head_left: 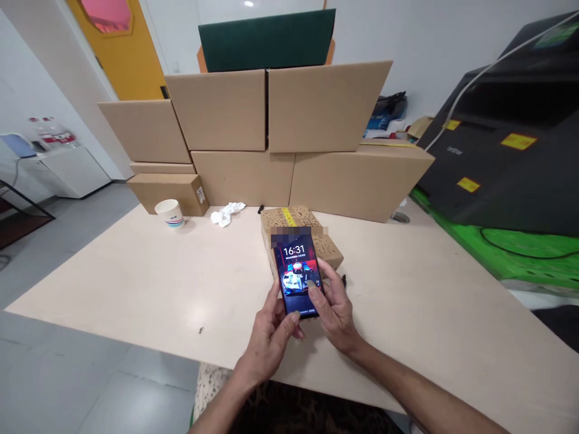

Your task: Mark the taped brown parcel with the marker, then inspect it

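A smartphone with a lit lock screen reading 16:31 is held upright, tilted toward me, between both hands. My left hand grips its lower left edge, the thumb at the bottom of the screen. On the opposite side my right hand wraps the right edge, and its thumb lies on the lower part of the glass. Behind the phone, a flat cardboard box with dark printed marks and yellow tape lies on the table; the phone hides part of it. The fingers behind the phone are mostly out of sight.
Stacked cardboard boxes line the table's far edge, topped by a dark green box. A paper cup and a crumpled tissue stand at the back left. A large black machine is at the right.
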Demonstrator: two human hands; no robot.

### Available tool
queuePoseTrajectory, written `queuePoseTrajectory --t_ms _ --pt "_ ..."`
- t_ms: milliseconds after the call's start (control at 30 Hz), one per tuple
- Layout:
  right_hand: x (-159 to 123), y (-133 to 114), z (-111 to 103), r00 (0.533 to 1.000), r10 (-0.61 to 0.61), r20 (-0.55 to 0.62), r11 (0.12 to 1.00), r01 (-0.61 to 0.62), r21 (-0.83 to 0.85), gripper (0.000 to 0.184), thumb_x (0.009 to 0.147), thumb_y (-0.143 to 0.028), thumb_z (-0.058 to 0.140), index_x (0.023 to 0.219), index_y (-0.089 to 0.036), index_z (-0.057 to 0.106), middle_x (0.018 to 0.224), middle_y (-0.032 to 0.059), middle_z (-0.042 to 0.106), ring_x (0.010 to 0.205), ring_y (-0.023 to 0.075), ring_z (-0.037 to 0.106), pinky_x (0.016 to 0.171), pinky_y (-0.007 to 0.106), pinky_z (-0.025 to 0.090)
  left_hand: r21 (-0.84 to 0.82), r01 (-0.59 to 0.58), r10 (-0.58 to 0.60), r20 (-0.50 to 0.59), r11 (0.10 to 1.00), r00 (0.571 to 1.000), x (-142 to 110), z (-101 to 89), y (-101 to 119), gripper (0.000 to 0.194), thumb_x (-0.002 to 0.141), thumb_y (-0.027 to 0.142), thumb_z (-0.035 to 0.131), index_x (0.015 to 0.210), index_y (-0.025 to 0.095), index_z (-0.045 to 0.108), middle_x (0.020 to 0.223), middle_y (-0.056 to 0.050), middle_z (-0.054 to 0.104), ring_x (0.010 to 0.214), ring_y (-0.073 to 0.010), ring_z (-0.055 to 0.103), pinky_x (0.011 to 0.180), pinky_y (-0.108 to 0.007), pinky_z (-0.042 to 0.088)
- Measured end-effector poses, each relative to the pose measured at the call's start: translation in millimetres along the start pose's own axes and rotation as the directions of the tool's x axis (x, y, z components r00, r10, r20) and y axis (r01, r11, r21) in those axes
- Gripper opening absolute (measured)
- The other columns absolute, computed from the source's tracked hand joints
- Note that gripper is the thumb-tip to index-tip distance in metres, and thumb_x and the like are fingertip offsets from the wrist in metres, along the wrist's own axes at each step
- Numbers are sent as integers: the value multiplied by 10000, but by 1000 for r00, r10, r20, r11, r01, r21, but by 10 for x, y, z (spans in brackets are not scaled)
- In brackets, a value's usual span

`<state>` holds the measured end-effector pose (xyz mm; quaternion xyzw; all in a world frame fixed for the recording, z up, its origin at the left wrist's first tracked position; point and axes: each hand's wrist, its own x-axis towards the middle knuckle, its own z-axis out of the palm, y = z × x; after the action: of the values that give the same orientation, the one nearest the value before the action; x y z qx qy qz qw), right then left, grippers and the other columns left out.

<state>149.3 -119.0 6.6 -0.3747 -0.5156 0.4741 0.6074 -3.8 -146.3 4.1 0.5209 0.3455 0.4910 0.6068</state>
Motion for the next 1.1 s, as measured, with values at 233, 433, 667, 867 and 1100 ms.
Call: queuePoseTrajectory --t_ms 233,433,667,867,1100 --pt "-17 -36 -46 1000 -6 21 999 6 43 511 977 -425 634 1429 -304 431 1277 86 727 1027 233 752 892 416 639 23 -13 12 38 1000 999 13 16 12 802 995 447 604 1650 270 176 937 -35 659 699 -111 629 705 -282 568" --pt "-18 -146 -151 992 47 -119 997 -40 60 573 916 -447 700 1401 -265 457 1148 102 761 886 251 774 759 416 658 152 -2 -11 85 988 996 70 73 39 824 982 455 619 1650 254 181 887 -21 641 753 -144 633 735 -313 557" --pt "346 -193 -770 884 21 -467 1000 -17 13 739 681 -529 885 1258 -228 535 914 38 758 633 171 715 554 280 582 295 -114 86 106 949 991 22 7 -88 714 1025 403 551 1638 293 201 981 -36 664 825 -139 607 814 -325 527" --pt "694 36 -1459 740 152 -655 972 -232 -36 719 503 -543 948 996 -222 534 690 -44 668 486 121 602 383 189 426 347 -127 102 88 929 991 -37 -43 -123 682 1035 366 533 1630 292 207 1036 -50 671 872 -145 622 840 -329 525" --pt "887 198 -1755 678 260 -688 905 -420 -72 443 732 -389 869 892 -234 486 613 -60 591 390 69 461 323 160 333 375 -108 91 63 921 994 -66 -77 -119 636 1037 361 521 1610 295 253 1048 -49 664 889 -151 630 845 -325 522"
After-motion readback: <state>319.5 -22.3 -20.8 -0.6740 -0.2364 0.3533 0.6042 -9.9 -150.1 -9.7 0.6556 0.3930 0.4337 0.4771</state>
